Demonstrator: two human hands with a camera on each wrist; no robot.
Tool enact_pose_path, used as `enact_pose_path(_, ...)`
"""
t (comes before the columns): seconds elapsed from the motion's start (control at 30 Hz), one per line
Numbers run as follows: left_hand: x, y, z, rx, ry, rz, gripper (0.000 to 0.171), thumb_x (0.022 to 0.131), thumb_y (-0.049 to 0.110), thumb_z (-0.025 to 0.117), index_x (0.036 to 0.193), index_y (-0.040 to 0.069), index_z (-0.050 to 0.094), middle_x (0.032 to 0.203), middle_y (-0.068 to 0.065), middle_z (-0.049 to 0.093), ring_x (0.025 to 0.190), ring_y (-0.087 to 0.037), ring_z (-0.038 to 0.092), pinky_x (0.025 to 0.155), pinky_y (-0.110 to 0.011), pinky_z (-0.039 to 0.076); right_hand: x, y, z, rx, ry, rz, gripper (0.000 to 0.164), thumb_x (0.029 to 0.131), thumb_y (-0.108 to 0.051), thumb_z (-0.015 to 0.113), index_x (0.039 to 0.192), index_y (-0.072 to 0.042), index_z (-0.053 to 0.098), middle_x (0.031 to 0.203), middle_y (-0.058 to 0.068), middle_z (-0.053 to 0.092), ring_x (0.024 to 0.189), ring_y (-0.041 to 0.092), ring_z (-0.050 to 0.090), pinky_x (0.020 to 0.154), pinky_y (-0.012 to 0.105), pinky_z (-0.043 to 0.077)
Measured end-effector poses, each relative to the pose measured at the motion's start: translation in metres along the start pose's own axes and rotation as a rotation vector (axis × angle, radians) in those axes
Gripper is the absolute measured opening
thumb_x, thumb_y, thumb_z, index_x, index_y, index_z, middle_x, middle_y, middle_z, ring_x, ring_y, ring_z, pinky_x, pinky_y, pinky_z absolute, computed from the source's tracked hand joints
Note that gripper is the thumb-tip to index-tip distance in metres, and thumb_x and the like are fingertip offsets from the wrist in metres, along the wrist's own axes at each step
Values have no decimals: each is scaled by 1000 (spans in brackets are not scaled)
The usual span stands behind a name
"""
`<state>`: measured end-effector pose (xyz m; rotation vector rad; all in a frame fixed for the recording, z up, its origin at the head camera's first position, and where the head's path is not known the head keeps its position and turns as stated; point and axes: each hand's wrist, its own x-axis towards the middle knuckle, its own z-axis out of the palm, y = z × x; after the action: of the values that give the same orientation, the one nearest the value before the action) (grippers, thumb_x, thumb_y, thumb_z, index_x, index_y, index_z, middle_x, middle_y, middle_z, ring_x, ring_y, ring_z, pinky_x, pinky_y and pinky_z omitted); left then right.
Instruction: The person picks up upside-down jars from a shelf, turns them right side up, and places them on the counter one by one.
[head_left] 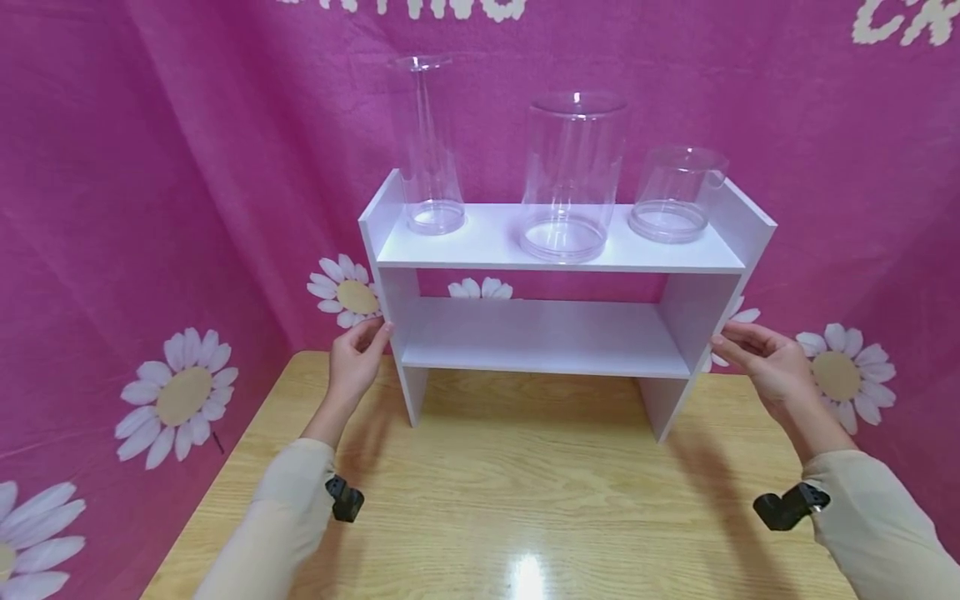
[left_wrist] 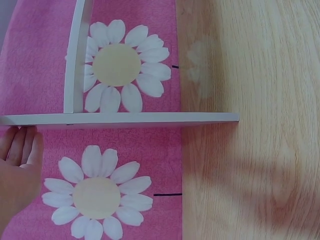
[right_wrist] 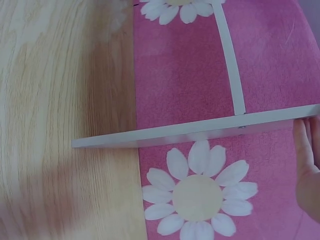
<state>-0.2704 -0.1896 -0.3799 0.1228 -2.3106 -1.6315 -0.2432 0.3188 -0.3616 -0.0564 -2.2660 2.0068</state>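
A white two-tier shelf (head_left: pixel 547 333) stands on the wooden table. My left hand (head_left: pixel 356 358) touches the outer face of its left side panel (left_wrist: pixel 150 118) with the fingertips, fingers nearly straight. On the opposite side, my right hand (head_left: pixel 776 371) has its fingertips against the right side panel (right_wrist: pixel 190 129). Three clear cylinders stand upright on the top board: a tall narrow cylinder (head_left: pixel 431 158) at left, a wide cylinder (head_left: pixel 573 183) in the middle, and a short cylinder (head_left: pixel 677 200) at right. Part of each hand is cut off in its wrist view.
A pink cloth (head_left: pixel 225 167) with white daisies and lettering hangs behind and to the left. The light wood table (head_left: pixel 525 483) extends in front of the shelf, with its left edge beside the cloth. Black wrist cameras (head_left: pixel 345 498) sit on both sleeves.
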Motion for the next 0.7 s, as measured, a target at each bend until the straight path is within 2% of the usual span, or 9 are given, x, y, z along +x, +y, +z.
enact_pose_path(0.2,0,-2,0,-6,-24,-19,41,95,27,60,128,2,61,126,-19,64,108,-19,61,76,-4,45,-6,-6,1,-262,36,-45,18,90,-27,67,100,-38,57,83,-36,61,76,-16,59,68,1,48)
enact_pose_path(0.3,0,-3,-1,-18,-23,-25,41,95,25,60,128,2,60,128,-18,64,113,-23,60,78,-4,45,-7,-8,5,-278,59,-57,18,90,-26,67,99,-38,56,81,-35,60,75,-16,59,68,1,48)
enact_pose_path(0.4,0,-2,-2,-22,-26,-20,39,94,23,61,127,2,61,128,-18,63,115,-24,60,82,-7,47,-7,-10,9,-223,84,-55,20,89,-20,68,95,-36,58,78,-33,62,73,-15,61,67,1,49)
enact_pose_path(0.5,1,1,-4,-21,-39,-12,39,95,21,61,127,0,61,128,-19,63,118,-27,60,95,-21,52,-9,-12,10,-206,95,-44,19,89,-21,67,94,-36,58,77,-32,62,70,-15,61,66,1,49)
enact_pose_path(0.6,2,2,-6,-7,-56,-8,39,95,21,61,127,-1,60,129,-20,62,121,-28,59,103,-36,50,-10,-15,10,-238,94,-40,16,90,-24,66,95,-36,57,77,-33,60,69,-15,62,66,1,49)
enact_pose_path(0.7,4,2,-8,11,-57,7,39,94,20,61,126,-2,60,128,-21,62,120,-29,60,104,-39,49,-9,-18,10,-295,92,-38,13,91,-30,65,97,-36,55,78,-35,58,70,-17,61,66,-1,46)
